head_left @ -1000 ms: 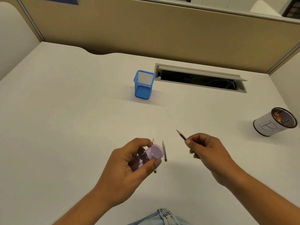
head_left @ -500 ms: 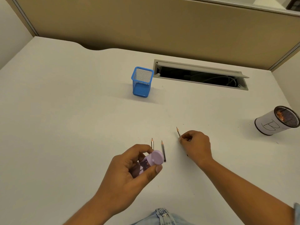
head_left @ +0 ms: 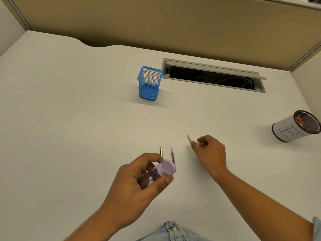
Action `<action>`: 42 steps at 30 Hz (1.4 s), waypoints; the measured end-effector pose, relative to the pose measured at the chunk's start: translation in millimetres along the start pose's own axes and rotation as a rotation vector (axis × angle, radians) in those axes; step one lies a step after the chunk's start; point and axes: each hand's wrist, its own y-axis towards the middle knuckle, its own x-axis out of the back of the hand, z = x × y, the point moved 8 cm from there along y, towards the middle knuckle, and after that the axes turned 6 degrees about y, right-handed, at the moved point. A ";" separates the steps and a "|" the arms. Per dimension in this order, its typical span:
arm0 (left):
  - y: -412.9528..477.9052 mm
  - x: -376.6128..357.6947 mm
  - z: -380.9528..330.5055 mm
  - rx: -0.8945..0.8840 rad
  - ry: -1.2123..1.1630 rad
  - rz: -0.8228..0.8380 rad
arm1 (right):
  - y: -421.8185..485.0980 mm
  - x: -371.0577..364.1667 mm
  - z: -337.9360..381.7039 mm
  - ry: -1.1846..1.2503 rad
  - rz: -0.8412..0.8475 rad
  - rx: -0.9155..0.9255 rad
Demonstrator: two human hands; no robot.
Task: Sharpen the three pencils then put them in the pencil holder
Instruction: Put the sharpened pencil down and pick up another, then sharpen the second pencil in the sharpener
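All 3 pencils look pointed, so I'd judge sharpening done and the putting-away all left: the blue mesh pencil holder [head_left: 150, 83] across the desk [head_left: 69, 119] shows nothing inside. The left hand [head_left: 139, 185] curls round the purple sharpener [head_left: 161, 171], and just past it the left pencil [head_left: 161, 151] and the middle pencil [head_left: 172, 154] lie side by side, long axes running away from the person, tips toward the partition [head_left: 173, 23]. The right hand [head_left: 211, 152] seems to pinch the third pencil [head_left: 189, 137] low over the desk, tip aimed away and slightly left.

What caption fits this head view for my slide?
Left hand holds the purple sharpener, right hand pinches one pencil, two pencils lie on the desk, blue mesh holder stands beyond.
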 end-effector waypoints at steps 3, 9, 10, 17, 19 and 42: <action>-2.2 -0.5 4.1 0.013 -0.008 0.004 | -5.0 17.4 1.7 0.098 -0.135 0.011; -5.3 -2.0 6.1 0.022 -0.011 0.007 | -35.4 2.3 16.5 0.140 -0.013 0.098; -6.0 -2.9 5.1 0.017 -0.013 0.011 | -40.9 -6.3 19.9 0.119 0.036 0.116; -14.8 -1.9 -1.7 -0.013 -0.021 0.028 | -61.1 -53.7 28.5 -0.126 0.258 0.176; -19.4 -0.4 0.6 0.000 -0.011 0.025 | -61.0 -53.8 30.1 -0.166 0.248 0.204; -19.4 13.8 -11.1 0.086 -0.328 -0.009 | -152.8 94.8 141.7 0.382 0.345 0.482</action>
